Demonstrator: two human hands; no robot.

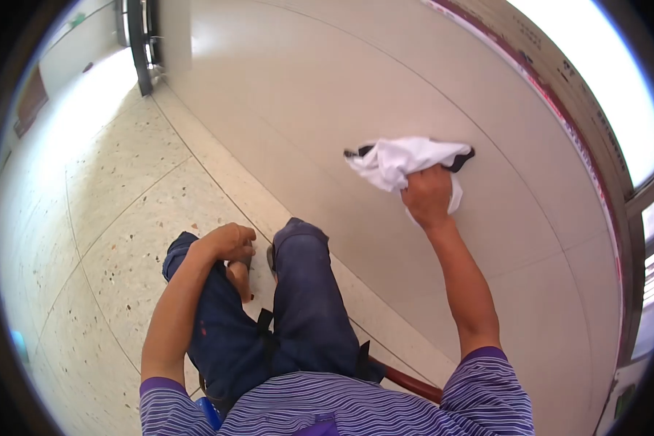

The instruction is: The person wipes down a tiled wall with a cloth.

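Observation:
A white cloth with black edges [396, 160] lies bunched against the pale tiled wall [327, 94]. My right hand [427, 195] has its fingers wrapped round the cloth and presses it to the wall, with the arm stretched out to the right. Over my left knee rests my left hand [229, 241], its fingers loosely curled and apart, holding nothing. Dark blue trousers [305, 291] cover my bent legs, and part of a bare foot [238, 280] shows below the left hand.
Speckled floor tiles [131, 211] extend on the left towards a bright doorway with a dark frame [139, 51]. A window ledge with a red edge [559, 73] runs along the upper right. Beside my right hip is a reddish-brown seat part [414, 384].

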